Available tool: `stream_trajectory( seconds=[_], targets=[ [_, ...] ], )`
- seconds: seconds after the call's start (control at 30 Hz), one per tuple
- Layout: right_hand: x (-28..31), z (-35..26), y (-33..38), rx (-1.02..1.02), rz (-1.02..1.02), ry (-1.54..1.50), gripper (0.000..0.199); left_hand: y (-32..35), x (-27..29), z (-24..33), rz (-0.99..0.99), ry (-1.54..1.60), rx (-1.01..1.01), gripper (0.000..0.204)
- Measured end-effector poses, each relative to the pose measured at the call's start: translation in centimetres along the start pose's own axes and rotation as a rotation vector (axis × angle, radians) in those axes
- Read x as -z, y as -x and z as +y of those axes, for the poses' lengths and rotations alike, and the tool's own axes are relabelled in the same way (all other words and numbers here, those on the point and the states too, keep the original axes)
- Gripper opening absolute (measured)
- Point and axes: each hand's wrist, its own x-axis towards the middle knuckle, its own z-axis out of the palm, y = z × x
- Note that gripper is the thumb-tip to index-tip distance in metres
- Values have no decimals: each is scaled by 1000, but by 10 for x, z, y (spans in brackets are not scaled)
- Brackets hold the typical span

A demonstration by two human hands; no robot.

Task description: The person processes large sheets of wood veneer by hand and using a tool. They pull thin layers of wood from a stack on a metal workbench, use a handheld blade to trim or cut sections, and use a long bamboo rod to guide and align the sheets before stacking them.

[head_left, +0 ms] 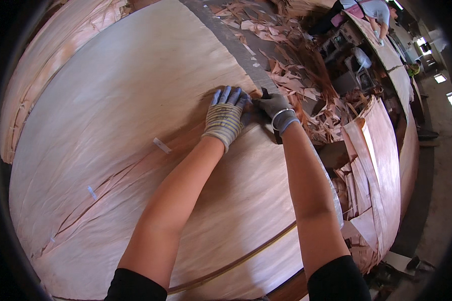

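From my remote seat, through the head camera, I have both hands close together at the far right edge of a broad, pale veneer sheet (135,90). The left hand (227,115), in a striped glove with blue fingers, lies palm down on the sheet, its fingers stretched out and slightly apart; whether anything is tucked beneath it, I cannot tell. The right hand (273,106), in a grey glove, is closed around a dark tool (277,135) that shows above and below the fist; its kind I cannot make out. The tool's long axis points mostly away from me, tipped a little left at its far end, and it sits right by the sheet's edge. The relation that matters most to me is the pinkish seam strip (110,183): from the left hand it lies toward the near left, its long axis slanting from the near-left part of the sheet up toward both hands, crossways to the tool. The left hand is the nearer of the two, just beyond the strip's far end, with the right hand just past it. Small white tape pieces (161,145) sit along the strip. Beyond the right hand, torn veneer scraps (286,80) are strewn, and a co-worker (374,11) leans over at the far right.
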Motion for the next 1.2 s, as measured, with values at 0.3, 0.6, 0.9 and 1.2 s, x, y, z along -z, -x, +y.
stream_trajectory(
  seconds=[0.3, 0.6, 0.9, 1.2],
  targets=[
    [5, -3, 5, 80, 93, 111, 29, -14, -2, 3, -50, -78, -101, 48],
    [4, -3, 13, 144, 98, 138, 52, -9, 1, -2, -75, -67, -77, 47],
    [83, 19, 171, -267, -313, 391, 27, -1, -3, -9, 56, 17, -41, 57],
    [-14, 86, 439, -470, -307, -317, 10, 68, 97, 27, 316, 190, 4, 50]
  ],
)
